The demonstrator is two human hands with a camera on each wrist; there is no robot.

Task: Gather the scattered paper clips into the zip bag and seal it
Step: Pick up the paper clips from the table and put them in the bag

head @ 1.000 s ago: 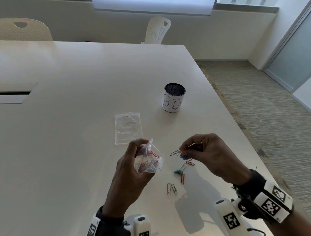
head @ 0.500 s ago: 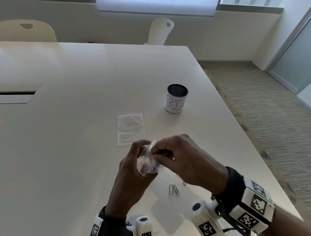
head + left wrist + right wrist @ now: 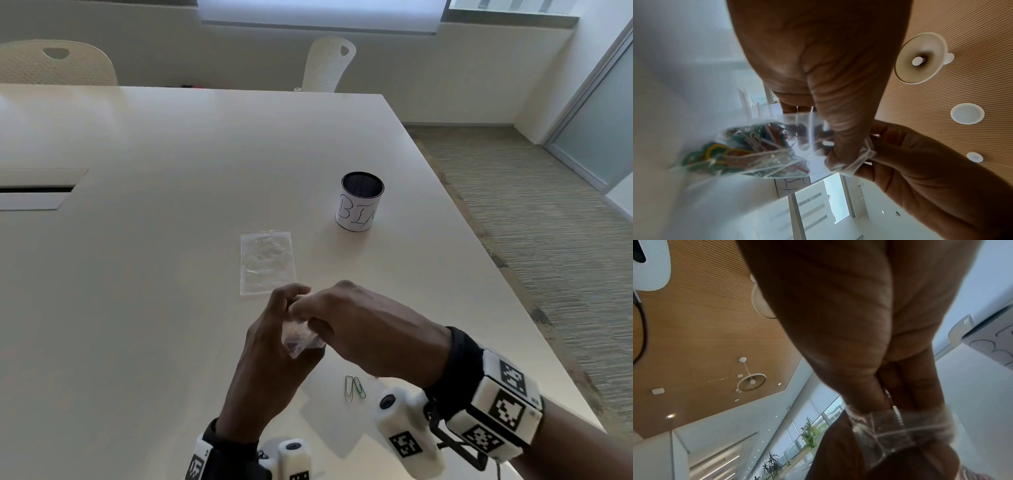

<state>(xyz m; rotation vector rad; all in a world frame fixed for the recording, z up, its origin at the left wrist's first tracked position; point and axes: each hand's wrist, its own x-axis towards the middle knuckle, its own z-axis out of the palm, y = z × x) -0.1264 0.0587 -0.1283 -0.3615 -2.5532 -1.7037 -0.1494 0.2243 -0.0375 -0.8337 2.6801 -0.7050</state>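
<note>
The right hand [image 3: 370, 329] has come across from the loose clips and now meets the left hand [image 3: 274, 346] at the zip bag [image 3: 301, 337], which both hold above the table [image 3: 154, 274] near its front edge. In the left wrist view the left thumb and fingers pinch the bag's mouth [image 3: 846, 155], with the right hand's fingers [image 3: 906, 155] pinching the same rim from the other side; coloured paper clips [image 3: 748, 146] bunch in the bag's lower part. Whether the mouth is sealed cannot be told. Two paper clips [image 3: 354, 389] lie on the table nearer the front edge, just below the right wrist. Farther back a second clear bag [image 3: 267, 262] lies flat, and beyond it toward the right edge stands a mesh cup [image 3: 361, 202] with a lettered paper wrap.
</note>
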